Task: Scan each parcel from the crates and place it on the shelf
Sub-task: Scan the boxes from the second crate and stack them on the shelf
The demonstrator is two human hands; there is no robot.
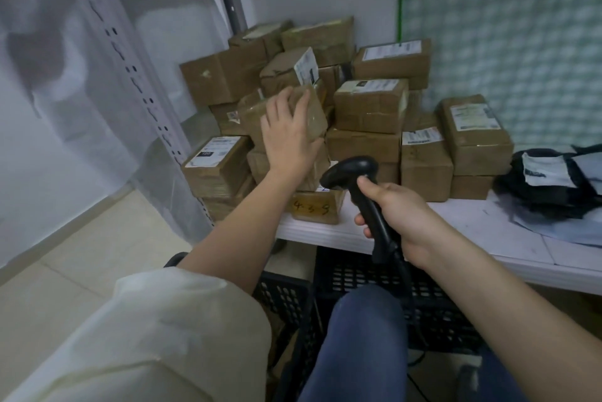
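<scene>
A heap of brown taped cardboard parcels (371, 105) covers the left end of a white shelf (472, 222). My left hand (288, 136) grips a small brown parcel (250, 116) at the front of the heap, with the fingers curled over its top edge. My right hand (395, 206) holds a black barcode scanner (353, 172) by its handle, and the scanner's head points left toward that parcel. A box marked "4-3-9" (314, 208) sits at the shelf's front edge below the scanner.
Black plastic crates (374, 278) stand under the shelf by my knees. Dark plastic mailer bags (553, 180) lie at the shelf's right end. A perforated metal shelf post (136, 82) draped in white sheeting rises on the left. The floor is pale tile.
</scene>
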